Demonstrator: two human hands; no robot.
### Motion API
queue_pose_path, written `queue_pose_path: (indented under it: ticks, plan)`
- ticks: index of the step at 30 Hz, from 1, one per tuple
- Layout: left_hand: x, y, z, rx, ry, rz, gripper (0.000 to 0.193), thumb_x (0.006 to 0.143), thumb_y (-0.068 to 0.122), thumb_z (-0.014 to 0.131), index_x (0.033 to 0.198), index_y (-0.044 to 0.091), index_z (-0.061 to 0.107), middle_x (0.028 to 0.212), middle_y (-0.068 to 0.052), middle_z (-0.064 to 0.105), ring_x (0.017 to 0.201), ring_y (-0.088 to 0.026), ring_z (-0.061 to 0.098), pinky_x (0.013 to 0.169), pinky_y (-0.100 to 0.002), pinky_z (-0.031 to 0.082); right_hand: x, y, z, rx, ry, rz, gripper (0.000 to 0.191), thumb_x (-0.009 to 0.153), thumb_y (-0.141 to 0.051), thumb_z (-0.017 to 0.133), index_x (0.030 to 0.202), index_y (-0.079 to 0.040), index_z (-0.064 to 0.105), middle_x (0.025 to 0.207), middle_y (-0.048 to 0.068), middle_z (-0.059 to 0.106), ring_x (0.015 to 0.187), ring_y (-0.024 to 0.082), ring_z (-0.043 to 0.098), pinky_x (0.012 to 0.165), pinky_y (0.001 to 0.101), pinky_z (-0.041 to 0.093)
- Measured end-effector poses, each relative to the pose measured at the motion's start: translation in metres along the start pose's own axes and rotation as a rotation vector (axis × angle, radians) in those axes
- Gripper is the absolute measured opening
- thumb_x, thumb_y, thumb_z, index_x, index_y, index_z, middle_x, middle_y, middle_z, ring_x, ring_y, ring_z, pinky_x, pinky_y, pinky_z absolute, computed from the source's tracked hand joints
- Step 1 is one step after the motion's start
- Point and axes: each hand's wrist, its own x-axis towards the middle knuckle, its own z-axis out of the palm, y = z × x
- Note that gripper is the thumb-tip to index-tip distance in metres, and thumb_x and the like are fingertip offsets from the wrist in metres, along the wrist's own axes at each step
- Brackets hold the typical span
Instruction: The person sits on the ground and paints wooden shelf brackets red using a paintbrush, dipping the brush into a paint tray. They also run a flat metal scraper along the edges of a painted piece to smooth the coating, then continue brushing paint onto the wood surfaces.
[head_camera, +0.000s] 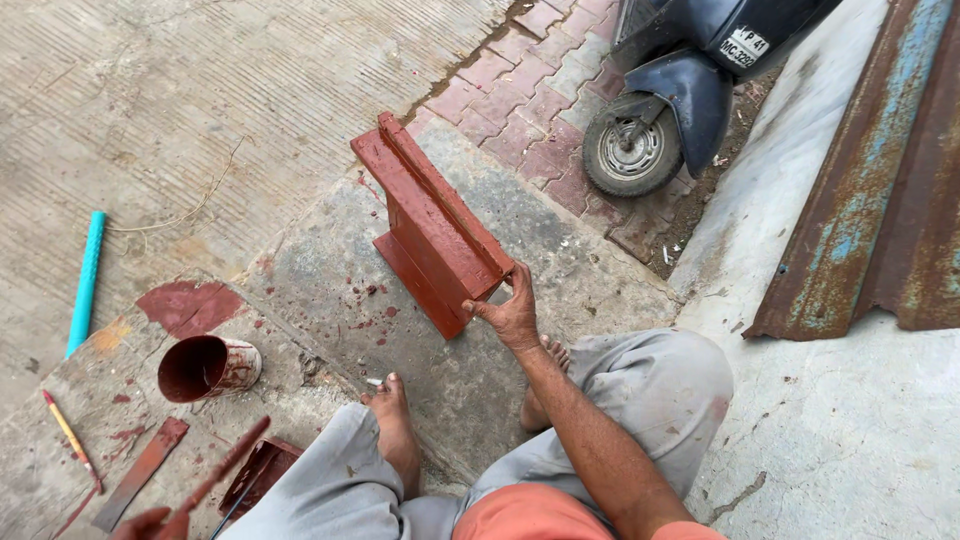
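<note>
Fingers (497, 300) of the right hand (512, 315) are clamping on the near corner of a red-painted metal frame (430, 225), which is standing on its edge on the concrete floor (330, 290), tilted and running away from the person toward the brick paving (520, 110). Beyond the paving, one dark scooter (690, 80) is standing with its wheel (632, 150) near the frame's far right side, closing that side off. One rusty corrugated sheet (880, 190) is leaning at the right edge of the view, over a raised cement ledge (790, 150). To the left, the wide ribbed concrete is lying open, giving plenty of room. The person's grey-trousered legs (650, 390) are folding in front, with two bare feet (395, 420) resting just beside the frame's near end. One paint tin (208, 368), lying on its side and coated red inside, is sitting well apart to the left. The left hand (145, 523), at the bottom edge, is closing around one red-smeared brush (225, 465), though its fingers are mostly cut off. Nearby are lying one flat red strip (142, 472), one small red tray-like piece (258, 475), one turquoise rod (85, 283) and one thin yellow and red stick (68, 435).
</note>
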Motion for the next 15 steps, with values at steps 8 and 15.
queue_pose_path:
  ticks: [8, 15]
  plan:
    - [0.105, 0.058, -0.059, 0.036, 0.063, 0.222, 0.027, 0.103, 0.019, 0.082, 0.108, -0.005, 0.072, 0.088, -0.014, 0.073, 0.079, -0.022, 0.070, 0.077, -0.032, 0.055, -0.004, 0.022, 0.008, 0.042, 0.032, -0.004, 0.097, 0.065, -0.044, 0.099, 0.139, -0.006, 0.049, 0.130, 0.009, 0.054, 0.127, 0.025, 0.055, 0.113, 0.0428, 0.045]
    - [0.156, 0.128, -0.024, 0.245, 0.126, 0.367, 0.018, 0.089, 0.021, 0.090, 0.096, 0.010, 0.078, 0.089, -0.010, 0.074, 0.077, -0.026, 0.072, 0.069, -0.038, 0.058, -0.023, 0.032, 0.016, 0.267, -0.072, 0.049, 0.091, 0.075, -0.028, 0.102, 0.144, -0.006, 0.047, 0.140, 0.007, 0.053, 0.133, 0.024, 0.055, 0.120, 0.0410, 0.047]
